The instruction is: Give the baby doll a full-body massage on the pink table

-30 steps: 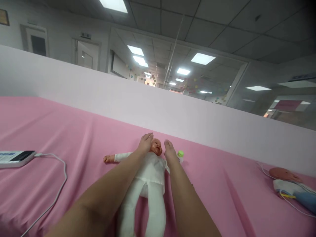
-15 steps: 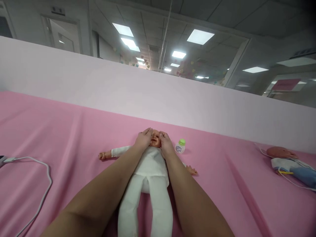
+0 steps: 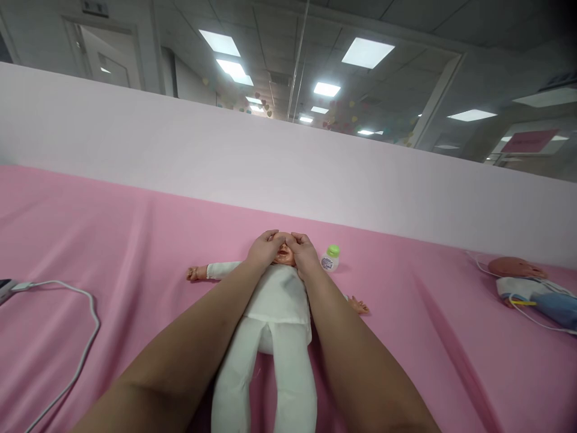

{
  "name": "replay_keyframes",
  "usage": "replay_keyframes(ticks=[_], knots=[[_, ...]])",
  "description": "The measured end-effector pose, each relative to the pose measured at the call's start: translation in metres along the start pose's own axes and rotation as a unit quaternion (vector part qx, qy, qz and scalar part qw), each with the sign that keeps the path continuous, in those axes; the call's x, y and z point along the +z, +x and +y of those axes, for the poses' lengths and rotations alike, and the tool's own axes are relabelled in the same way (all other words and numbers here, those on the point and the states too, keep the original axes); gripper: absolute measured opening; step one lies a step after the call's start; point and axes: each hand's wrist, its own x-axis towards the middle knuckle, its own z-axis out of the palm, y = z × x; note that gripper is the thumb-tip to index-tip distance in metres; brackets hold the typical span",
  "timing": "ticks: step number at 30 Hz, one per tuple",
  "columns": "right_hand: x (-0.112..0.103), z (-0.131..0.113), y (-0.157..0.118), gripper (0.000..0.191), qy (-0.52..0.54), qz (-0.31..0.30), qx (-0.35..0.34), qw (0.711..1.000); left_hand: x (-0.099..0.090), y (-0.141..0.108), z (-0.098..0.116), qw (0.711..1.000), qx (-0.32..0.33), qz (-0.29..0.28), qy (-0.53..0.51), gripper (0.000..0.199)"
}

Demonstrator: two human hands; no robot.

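Observation:
A baby doll (image 3: 279, 294) in white clothes lies on its back on the pink sheet, arms spread to both sides. My left hand (image 3: 264, 248) is wrapped round the left side of its head, and my right hand (image 3: 304, 251) round the right side. Both thumbs lie across the upper face and nearly meet over the eyes; the mouth shows below them. Just right of my right hand stands a small clear bottle (image 3: 330, 260) with a green cap.
At the right edge lies a second doll (image 3: 518, 267) in blue and white with thin tubing. A white cable (image 3: 92, 307) curves over the pink sheet (image 3: 148, 252) at the left. Behind the sheet runs a low white wall (image 3: 270, 162) with glass above.
Both thumbs have moved inward over the doll's eyes, which showed between my hands before. The camera view has shifted slightly.

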Motion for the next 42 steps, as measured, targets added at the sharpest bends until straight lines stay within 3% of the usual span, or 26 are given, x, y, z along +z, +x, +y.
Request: replay_keyframes(ticks=[6, 15, 20, 23, 29, 37, 42], knots=[[-0.004, 0.005, 0.004, 0.050, 0.044, -0.009, 0.006, 0.999, 0.000, 0.003, -0.003, 1.000, -0.020, -0.009, -0.009, 0.048], [-0.008, 0.007, 0.004, 0.042, 0.091, 0.008, 0.057, 0.994, 0.004, -0.003, 0.006, 0.992, -0.062, -0.005, -0.113, 0.045], [-0.008, 0.005, -0.001, 0.046, 0.093, -0.009, 0.032, 0.995, 0.001, -0.009, 0.010, 0.984, -0.073, -0.012, -0.163, 0.047], [-0.008, 0.005, -0.003, 0.052, 0.058, -0.018, -0.001, 0.998, 0.000, -0.010, 0.009, 0.984, -0.055, -0.023, -0.165, 0.051], [-0.007, 0.011, -0.001, 0.054, -0.046, 0.022, -0.059, 0.997, 0.000, -0.007, 0.000, 0.984, -0.026, -0.033, -0.172, 0.063], [-0.008, 0.025, 0.010, 0.040, 0.015, 0.047, -0.046, 0.998, 0.004, 0.006, -0.014, 0.990, -0.013, 0.012, -0.139, 0.036], [-0.015, 0.026, 0.003, 0.040, 0.073, 0.038, -0.013, 0.997, 0.005, 0.004, -0.017, 0.993, -0.003, 0.001, -0.121, 0.038]])
